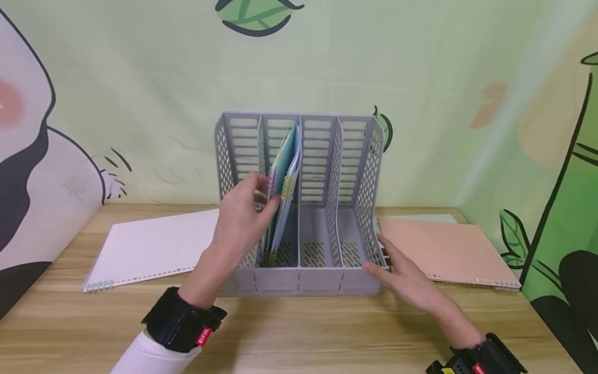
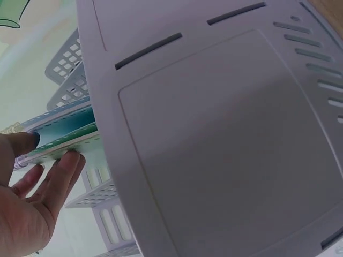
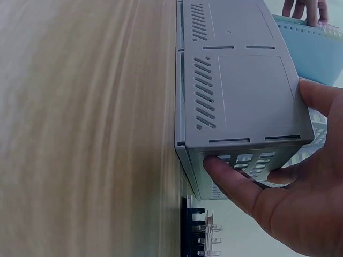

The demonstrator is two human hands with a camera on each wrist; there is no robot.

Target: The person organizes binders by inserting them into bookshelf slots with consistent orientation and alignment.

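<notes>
A grey file rack [image 1: 317, 283] with slotted walls and upright dividers stands on the table. In its second compartment from the left, spiral notebooks lean together. My left hand [image 1: 240, 215] pinches a green notebook [image 2: 69, 140] with a purple coil [image 1: 271, 183], thumb on one face and fingers on the other. Close on its right leans a pale blue notebook [image 1: 286, 208] with yellow coils. My right hand [image 1: 406, 272] grips the rack's front right corner, the thumb at the front edge and the fingers along the perforated side wall [image 3: 244, 166].
On the left lies an open notebook with lined white pages [image 1: 159, 246], partly behind the left forearm. A peach notebook [image 1: 448, 249] lies to the right of the rack, over a pale green one [image 1: 434, 218]. A printed cloth backdrop [image 1: 420, 78] rises behind the table [image 1: 289, 332].
</notes>
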